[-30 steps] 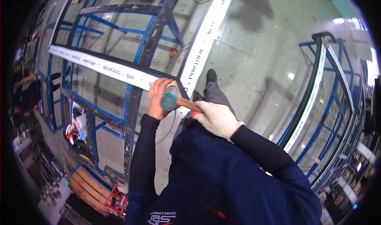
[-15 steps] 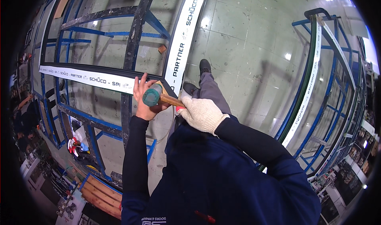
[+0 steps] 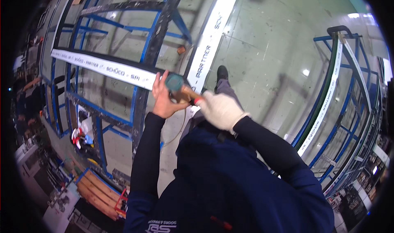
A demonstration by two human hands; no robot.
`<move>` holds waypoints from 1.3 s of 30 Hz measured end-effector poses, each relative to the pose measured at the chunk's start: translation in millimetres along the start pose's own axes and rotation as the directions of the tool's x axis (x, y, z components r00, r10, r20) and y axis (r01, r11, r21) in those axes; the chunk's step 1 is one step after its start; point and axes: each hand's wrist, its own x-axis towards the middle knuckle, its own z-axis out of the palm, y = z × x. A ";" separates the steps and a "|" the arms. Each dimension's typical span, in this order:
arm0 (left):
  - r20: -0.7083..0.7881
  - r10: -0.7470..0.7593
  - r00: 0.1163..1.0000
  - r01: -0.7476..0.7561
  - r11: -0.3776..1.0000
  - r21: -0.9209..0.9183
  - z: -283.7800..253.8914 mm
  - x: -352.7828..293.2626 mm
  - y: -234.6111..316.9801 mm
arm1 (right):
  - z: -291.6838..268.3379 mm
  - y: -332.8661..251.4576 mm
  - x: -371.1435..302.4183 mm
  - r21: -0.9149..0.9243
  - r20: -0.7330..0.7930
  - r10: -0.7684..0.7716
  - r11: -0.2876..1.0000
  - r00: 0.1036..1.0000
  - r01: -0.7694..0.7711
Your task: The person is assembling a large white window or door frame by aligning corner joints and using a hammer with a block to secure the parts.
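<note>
My right hand (image 3: pixel 221 111), in a pale knitted work glove, is closed around the wooden handle of a mallet (image 3: pixel 175 82) with a dark green head. The mallet's head is over the near corner of a dark window or door frame (image 3: pixel 111 69) covered with white printed film. At that corner my bare left hand (image 3: pixel 164 103) has its fingers up along the frame and its thumb below. Between thumb and fingers sits a small brown wooden block (image 3: pixel 177 97), blurred and partly hidden by the mallet.
Blue and black metal stands (image 3: pixel 147 44) carry the frame. A second film-covered frame (image 3: pixel 322 99) stands on blue racks to the right. A wooden pallet-like piece (image 3: pixel 97 192) lies lower left. My shoe (image 3: pixel 222 72) is on the green tiled floor (image 3: pixel 262 48).
The whole view has shifted, so the frame and my hands appear farther right. The mallet's head appears closer to the frame corner and the block; both hands keep their holds.
</note>
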 end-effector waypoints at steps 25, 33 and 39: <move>-0.027 -0.035 0.999 0.033 0.999 -0.041 1.5 -9.6 -9.4 | 0.4 14.4 17.3 -0.218 0.094 -0.123 0.966 0.988 0.141; -0.127 -0.112 0.986 0.111 0.994 -0.015 9.3 -12.7 -17.5 | -1.8 14.4 20.0 -0.253 0.110 -0.137 0.954 0.984 0.161; -0.072 -0.150 0.986 0.152 0.988 0.027 5.1 -10.6 -19.0 | -2.9 7.5 17.3 -0.248 0.108 -0.146 0.954 0.983 0.169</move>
